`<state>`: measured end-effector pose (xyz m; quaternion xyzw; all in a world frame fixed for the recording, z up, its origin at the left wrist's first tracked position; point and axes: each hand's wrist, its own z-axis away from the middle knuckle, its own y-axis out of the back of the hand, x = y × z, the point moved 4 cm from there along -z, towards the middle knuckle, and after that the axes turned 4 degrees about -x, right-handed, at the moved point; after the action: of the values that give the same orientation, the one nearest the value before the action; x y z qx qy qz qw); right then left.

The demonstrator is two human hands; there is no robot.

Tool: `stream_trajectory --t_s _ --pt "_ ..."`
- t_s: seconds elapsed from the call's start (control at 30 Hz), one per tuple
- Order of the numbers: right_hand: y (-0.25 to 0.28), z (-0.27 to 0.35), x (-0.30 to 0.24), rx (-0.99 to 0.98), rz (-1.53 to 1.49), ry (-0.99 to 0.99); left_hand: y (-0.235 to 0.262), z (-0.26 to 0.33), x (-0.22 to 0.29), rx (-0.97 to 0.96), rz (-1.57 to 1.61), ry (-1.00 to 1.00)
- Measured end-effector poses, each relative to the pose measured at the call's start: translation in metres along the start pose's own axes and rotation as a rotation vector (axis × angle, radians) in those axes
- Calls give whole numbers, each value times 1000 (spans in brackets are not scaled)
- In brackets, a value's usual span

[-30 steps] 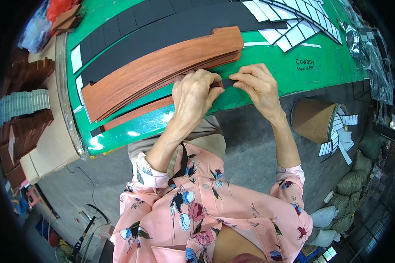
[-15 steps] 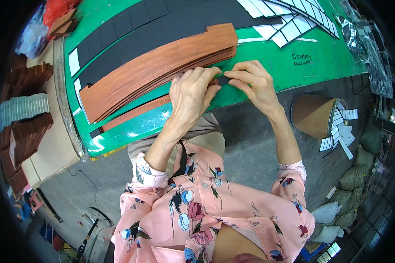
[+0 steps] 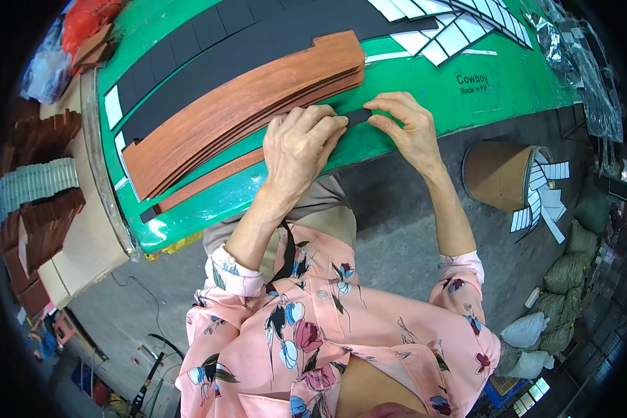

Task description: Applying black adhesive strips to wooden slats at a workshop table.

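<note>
A narrow reddish-brown wooden strip (image 3: 212, 179) lies along the near edge of the green table, with a small black piece (image 3: 149, 213) at its left end. My left hand (image 3: 299, 143) is closed over the strip's right part, its fingers pressed together and hiding that end. From under those fingers a short black strip (image 3: 357, 117) sticks out to the right. Thumb and index finger of my right hand (image 3: 409, 132) pinch its outer end. Just beyond my hands lies a stack of curved wooden boards (image 3: 258, 104), each with a raised step at the right end.
Black sheets (image 3: 195, 66) cover the far part of the green table (image 3: 425, 90). White pieces with black edges (image 3: 453, 42) lie at the far right. A brown bin (image 3: 498, 174) with white scraps stands right, on the floor. Stacked brown parts (image 3: 42, 223) sit at the left.
My right hand has moved slightly right, away from my left, so more of the black strip shows between them. My left hand has shifted a little left.
</note>
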<state>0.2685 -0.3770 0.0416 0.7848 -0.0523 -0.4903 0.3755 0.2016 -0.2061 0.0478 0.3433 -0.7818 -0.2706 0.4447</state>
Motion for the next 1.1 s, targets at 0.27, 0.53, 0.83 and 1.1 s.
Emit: stream_trajectory --t_s 0.27,0.53,0.83,1.1 --pt "3 -3 -10 55 131 119 2 -1 0 -4 29 -15" --pt "7 -2 -31 67 228 154 3 0 -2 34 105 30" --pt "0 0 -5 29 94 2 2 -2 -1 57 117 57" --pt "-1 -3 -3 -17 -17 -71 2 -1 -2 70 148 95"
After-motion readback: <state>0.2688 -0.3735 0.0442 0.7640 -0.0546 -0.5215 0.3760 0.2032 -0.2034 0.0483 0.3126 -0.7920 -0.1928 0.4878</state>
